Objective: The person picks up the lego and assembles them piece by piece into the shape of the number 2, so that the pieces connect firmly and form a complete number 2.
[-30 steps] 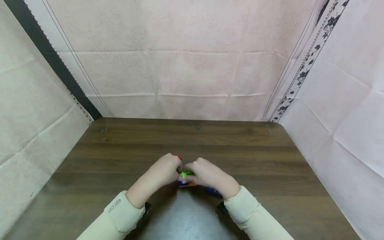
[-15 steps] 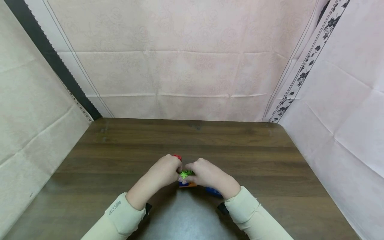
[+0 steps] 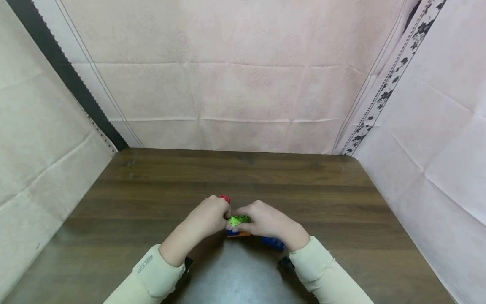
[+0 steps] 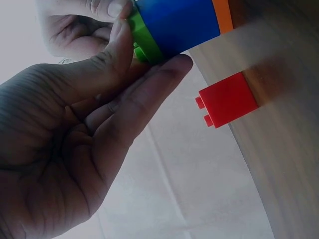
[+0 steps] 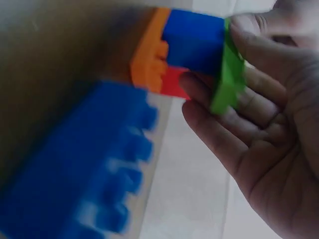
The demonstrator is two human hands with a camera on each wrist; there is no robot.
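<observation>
On the wooden counter (image 3: 114, 211), between the left grip (image 3: 210, 213) and the right grip (image 3: 263, 220), an orange base (image 5: 145, 57) bears a blue block (image 5: 193, 41) topped by a green piece (image 5: 229, 82), which both grips, partly closed, pinch with thumb and fingers.

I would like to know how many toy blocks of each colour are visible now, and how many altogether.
Blue: 2, the stacked blue block and the long blue block near the right hand
Red: 1, the red block standing apart
Orange: 1, the orange block at the stack's bottom
Green: 1, the green block at its top
Total: 5
</observation>
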